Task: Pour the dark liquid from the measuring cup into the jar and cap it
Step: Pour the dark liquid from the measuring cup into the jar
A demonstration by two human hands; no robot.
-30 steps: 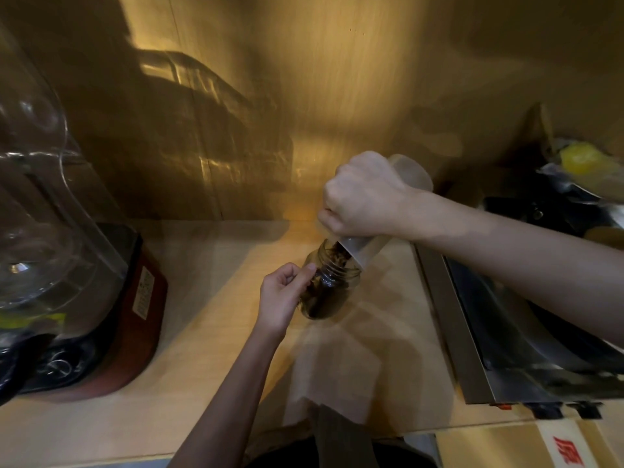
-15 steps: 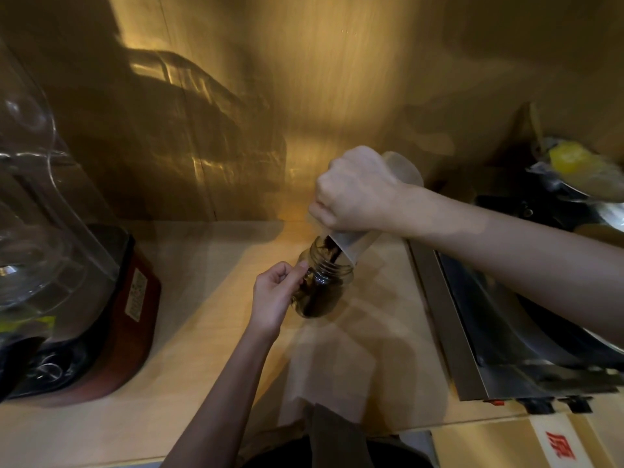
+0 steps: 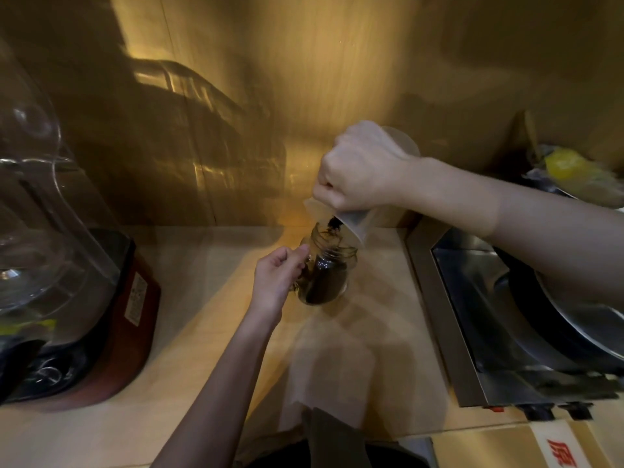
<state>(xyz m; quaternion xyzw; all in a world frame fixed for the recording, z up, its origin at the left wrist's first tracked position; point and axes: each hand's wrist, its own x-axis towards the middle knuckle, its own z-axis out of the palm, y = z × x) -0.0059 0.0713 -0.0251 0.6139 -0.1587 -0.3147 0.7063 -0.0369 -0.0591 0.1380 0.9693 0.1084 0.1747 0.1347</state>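
A small clear glass jar [image 3: 326,275] stands on the wooden counter [image 3: 209,298], mostly filled with dark liquid. My left hand [image 3: 278,282] grips its left side. Above it my right hand [image 3: 361,170] holds a translucent plastic measuring cup [image 3: 358,221] tipped steeply, spout down over the jar's mouth. A thin dark stream [image 3: 334,228] runs from the spout into the jar. No cap is in sight.
A blender with a clear cover and red-black base [image 3: 111,319] fills the left side. A steel stove surround with a dark pan [image 3: 540,319] lies at the right. A yellow item [image 3: 567,167] sits at the far right back. A wooden wall rises behind.
The cup has stayed tipped over the jar and the liquid keeps running in. Both hands hold their places; only the camera shifted slightly.
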